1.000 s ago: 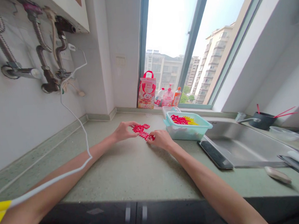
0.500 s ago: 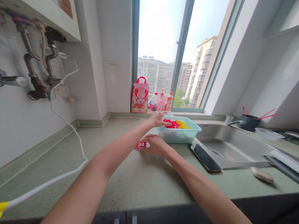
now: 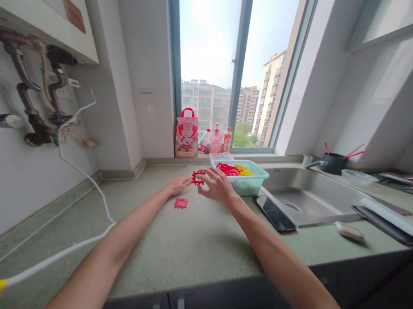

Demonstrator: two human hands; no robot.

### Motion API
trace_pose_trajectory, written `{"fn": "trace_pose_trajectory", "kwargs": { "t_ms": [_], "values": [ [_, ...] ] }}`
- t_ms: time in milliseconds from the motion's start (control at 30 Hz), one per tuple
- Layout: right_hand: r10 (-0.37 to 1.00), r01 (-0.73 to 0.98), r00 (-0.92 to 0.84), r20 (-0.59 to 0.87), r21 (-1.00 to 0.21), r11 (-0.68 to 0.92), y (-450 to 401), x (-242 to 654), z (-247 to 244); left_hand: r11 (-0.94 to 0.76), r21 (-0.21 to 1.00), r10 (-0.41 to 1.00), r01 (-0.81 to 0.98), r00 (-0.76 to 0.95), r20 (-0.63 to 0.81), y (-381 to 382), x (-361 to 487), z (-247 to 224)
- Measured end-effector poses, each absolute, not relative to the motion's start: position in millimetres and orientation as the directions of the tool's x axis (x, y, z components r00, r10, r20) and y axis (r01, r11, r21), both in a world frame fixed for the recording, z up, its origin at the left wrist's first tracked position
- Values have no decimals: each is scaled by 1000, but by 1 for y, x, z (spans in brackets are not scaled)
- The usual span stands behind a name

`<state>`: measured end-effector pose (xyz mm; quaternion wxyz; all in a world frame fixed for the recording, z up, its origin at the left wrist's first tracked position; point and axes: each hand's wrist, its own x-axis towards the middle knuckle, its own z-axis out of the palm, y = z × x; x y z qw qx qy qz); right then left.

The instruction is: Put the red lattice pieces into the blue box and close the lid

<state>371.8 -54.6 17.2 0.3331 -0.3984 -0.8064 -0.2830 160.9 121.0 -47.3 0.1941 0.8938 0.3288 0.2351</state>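
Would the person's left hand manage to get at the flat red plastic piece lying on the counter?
Probably yes: the left hand lies just beyond the flat red plastic piece, and nothing appears to stand between them.

Teal tub (image 3: 246, 187) stands betw. R hand (image 3: 217, 186) and steel sink (image 3: 316, 199); red piece (image 3: 181, 202) lies near L hand (image 3: 178, 185).

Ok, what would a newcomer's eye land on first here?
The bright red interlocking plastic piece between the left hand and right hand stands out first, with a second piece on the counter below. To their right sits a teal plastic basket of red and yellow pieces, below the tall window.
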Motion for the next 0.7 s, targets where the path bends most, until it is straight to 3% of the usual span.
{"fn": "trace_pose_trajectory", "kwargs": {
  "t_ms": [133, 300, 400, 500, 567, 633, 700],
  "values": [
    [504, 969, -171, 847, 52, 242, -55, 406, 33, -729, 493, 629, 475, 749, 208, 102, 151, -52],
    [557, 984, 172, 812, -115, -136, -60, 455, 46, -760, 500, 555, 415, 815, 167, 53, 100, -46],
    [570, 930, 353, 742, -209, -303, -65, 480, 47, -783, 489, 518, 384, 839, 170, 24, 77, -41],
    [654, 870, 486, 580, -254, -422, -69, 496, 48, -798, 455, 518, 396, 836, 180, 8, 71, -37],
    [658, 850, 523, 542, -271, -452, -71, 500, 51, -795, 451, 525, 405, 832, 180, 4, 72, -35],
    [598, 880, 468, 651, -278, -385, -72, 495, 55, -789, 464, 529, 402, 829, 181, 4, 73, -33],
    [516, 949, 310, 798, -233, -210, -71, 479, 59, -778, 487, 536, 395, 823, 188, 5, 70, -29]
  ]
}}
